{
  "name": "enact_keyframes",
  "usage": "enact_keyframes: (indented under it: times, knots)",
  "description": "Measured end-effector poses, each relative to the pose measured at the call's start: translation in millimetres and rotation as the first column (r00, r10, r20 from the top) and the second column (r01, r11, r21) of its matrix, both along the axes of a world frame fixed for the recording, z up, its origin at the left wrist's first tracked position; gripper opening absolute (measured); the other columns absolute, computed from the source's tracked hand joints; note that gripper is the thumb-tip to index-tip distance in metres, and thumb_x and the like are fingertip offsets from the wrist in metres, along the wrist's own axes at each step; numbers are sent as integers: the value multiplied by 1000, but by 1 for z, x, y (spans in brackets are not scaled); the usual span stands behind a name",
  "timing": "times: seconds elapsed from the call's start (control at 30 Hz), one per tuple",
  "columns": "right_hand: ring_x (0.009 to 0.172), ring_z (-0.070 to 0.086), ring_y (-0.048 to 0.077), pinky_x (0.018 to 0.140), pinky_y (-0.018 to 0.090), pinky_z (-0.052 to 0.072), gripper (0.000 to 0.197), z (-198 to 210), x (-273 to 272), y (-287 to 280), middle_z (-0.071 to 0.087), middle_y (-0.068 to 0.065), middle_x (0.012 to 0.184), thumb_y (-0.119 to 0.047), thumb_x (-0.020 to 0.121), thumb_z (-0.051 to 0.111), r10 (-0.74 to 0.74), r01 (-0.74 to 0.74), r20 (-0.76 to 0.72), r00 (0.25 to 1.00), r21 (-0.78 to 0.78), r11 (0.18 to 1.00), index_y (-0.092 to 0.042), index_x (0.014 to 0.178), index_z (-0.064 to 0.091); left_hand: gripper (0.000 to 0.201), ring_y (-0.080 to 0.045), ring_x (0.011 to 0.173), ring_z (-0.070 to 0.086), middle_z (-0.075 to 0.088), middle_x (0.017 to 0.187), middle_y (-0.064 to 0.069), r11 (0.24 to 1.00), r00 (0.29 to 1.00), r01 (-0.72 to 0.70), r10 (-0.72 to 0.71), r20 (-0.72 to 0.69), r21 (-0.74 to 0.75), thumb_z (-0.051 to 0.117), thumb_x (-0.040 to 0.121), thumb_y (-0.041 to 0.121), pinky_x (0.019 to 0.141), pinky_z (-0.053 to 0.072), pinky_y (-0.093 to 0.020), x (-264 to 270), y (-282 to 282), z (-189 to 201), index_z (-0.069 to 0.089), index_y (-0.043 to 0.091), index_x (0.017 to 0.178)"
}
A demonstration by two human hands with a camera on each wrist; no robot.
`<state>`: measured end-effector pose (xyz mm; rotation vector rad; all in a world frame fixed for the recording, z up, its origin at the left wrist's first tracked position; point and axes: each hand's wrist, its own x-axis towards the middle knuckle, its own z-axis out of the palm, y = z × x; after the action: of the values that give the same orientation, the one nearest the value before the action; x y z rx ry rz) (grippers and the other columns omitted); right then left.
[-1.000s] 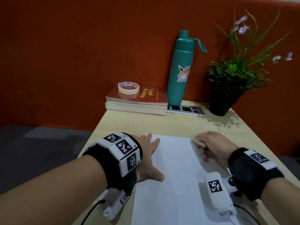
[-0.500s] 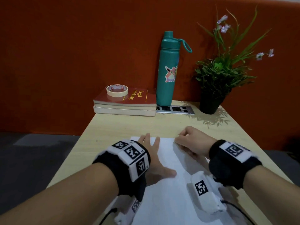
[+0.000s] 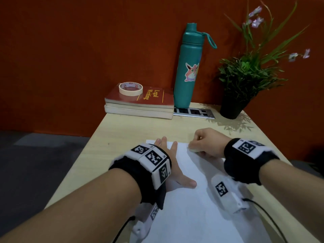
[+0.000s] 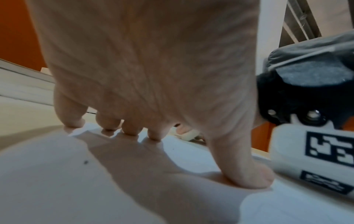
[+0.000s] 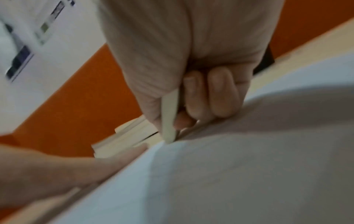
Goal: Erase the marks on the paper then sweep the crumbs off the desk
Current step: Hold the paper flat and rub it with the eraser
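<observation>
A white sheet of paper [image 3: 189,204] lies on the pale wooden desk [image 3: 133,132]. My left hand [image 3: 172,163] lies flat on the sheet's left part, fingers spread and thumb out, pressing it down [image 4: 249,174]. My right hand [image 3: 206,144] pinches a pale flat eraser [image 3: 193,150] near the sheet's far edge, its tip touching the paper [image 5: 169,121]. A few small dark specks [image 4: 85,162] lie on the sheet near my left hand. No pencil marks show clearly on the paper.
At the back of the desk stand two stacked books [image 3: 140,104] with a roll of tape [image 3: 130,88] on top, a teal bottle [image 3: 188,67], a potted plant [image 3: 243,79] and a flat marker strip [image 3: 194,113]. An orange wall rises behind. The floor drops off on the left.
My right hand with the eraser has slid left along the far edge of the paper, toward my left hand. The left hand stays flat on the sheet.
</observation>
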<state>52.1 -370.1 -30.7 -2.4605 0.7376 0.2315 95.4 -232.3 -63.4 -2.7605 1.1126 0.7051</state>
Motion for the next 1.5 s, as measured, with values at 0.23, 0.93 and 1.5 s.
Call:
enact_keyframes:
  times: [0.23, 0.93, 1.5]
  knots:
    - [37, 45, 8, 37, 15, 36, 22, 6, 7, 3, 58, 0, 57, -22, 86, 64, 50, -52, 27, 998, 83, 995, -16, 67, 54, 123, -27, 145, -17, -23, 157, -11, 999, 1000, 24, -24, 1, 29, 55, 69, 78, 113, 5, -54, 1, -1, 7, -20, 22, 149]
    - [56, 54, 12, 52, 21, 44, 23, 1, 5, -26, 61, -2, 62, -31, 85, 67, 187, -192, -98, 977, -42, 981, -19, 68, 56, 123, -22, 146, -14, -23, 157, -7, 1000, 998, -8, 10, 64, -27, 54, 70, 77, 115, 9, -47, -5, 1, 1, -19, 17, 150]
    - [60, 53, 10, 64, 25, 46, 18, 3, 1, -9, 60, -7, 64, -31, 84, 66, 279, -285, -95, 956, -57, 957, -20, 73, 59, 126, -27, 146, -13, -19, 158, -10, 999, 999, -12, 14, 29, -41, 57, 68, 78, 115, 3, -47, -1, 0, 4, -14, 15, 151]
